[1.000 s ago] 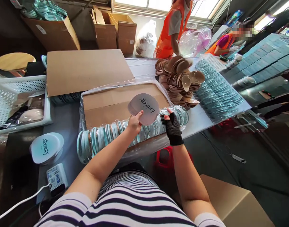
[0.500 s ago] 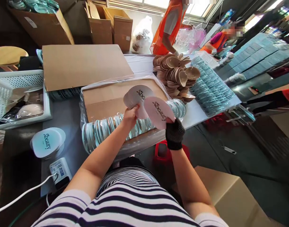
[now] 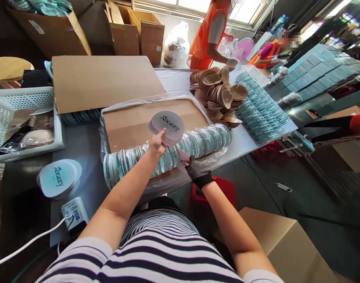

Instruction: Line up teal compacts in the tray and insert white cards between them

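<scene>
My left hand (image 3: 158,144) grips a stack of round printed cards (image 3: 167,125) with "beauty" lettering facing up. In my right hand (image 3: 197,169), which wears a black fingerless glove, is a single round card (image 3: 182,158), tilted down at the row of clear-wrapped round discs (image 3: 203,142). Part of this card is hidden by the fingers and the row. The row runs along the near side of a plastic-lined carton (image 3: 127,127), over its brown cardboard. More printed cards (image 3: 59,179) lie stacked on the table at the left.
Brown spoon-shaped pieces (image 3: 216,94) are heaped behind the carton, beside rows of wrapped discs (image 3: 260,110). A flat cardboard sheet (image 3: 106,82), a white basket (image 3: 57,137) and a corded white box (image 3: 75,214) are at left. Two people in orange vests work beyond.
My right hand has moved down and left, bringing its card from beside the stack to the disc row. The stack in my left hand has tilted to show its full lettering.
</scene>
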Motion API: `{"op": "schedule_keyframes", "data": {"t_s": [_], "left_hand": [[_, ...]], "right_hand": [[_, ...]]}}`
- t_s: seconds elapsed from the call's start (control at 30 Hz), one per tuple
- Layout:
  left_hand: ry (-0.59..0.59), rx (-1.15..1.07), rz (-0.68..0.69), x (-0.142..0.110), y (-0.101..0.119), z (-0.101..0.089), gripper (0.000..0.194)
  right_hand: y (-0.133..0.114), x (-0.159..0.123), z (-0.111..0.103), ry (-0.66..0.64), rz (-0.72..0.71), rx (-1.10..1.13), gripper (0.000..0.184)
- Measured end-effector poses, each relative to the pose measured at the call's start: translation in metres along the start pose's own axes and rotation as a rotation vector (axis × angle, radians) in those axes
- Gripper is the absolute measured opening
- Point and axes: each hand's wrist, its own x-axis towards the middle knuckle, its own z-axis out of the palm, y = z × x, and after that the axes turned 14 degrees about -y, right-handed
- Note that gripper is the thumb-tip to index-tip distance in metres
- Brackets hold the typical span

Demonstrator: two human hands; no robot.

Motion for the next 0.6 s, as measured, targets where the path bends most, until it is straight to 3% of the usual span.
{"op": "schedule_keyframes", "data": {"t_s": [0.07, 0.2, 0.27, 0.37, 0.47, 0.6], "left_hand": [[0.02, -0.006, -0.015, -0.002, 0.0, 0.001, 0.019], [0.015, 0.0, -0.003, -0.005, 0.001, 0.005, 0.023], [0.017, 0.005, -0.006, -0.005, 0.002, 0.006, 0.024], [0.034, 0.009, -0.032, -0.004, 0.001, 0.004, 0.022], [0.026, 0.003, -0.029, -0.002, 0.0, 0.0, 0.021], [0.007, 0.015, -0.013, -0.004, -0.003, -0.002, 0.024]], "right_hand": [[0.004, 0.003, 0.003, -0.003, 0.009, 0.044, 0.034], [0.001, 0.01, 0.019, 0.159, -0.039, 0.091, 0.034], [-0.006, 0.017, 0.025, 0.167, -0.083, 0.089, 0.037], [-0.017, 0.024, 0.028, 0.11, -0.089, 0.008, 0.038], [-0.022, 0.026, 0.022, 0.036, -0.09, -0.045, 0.027], [-0.023, 0.025, 0.01, -0.228, -0.227, 0.535, 0.022]]}}
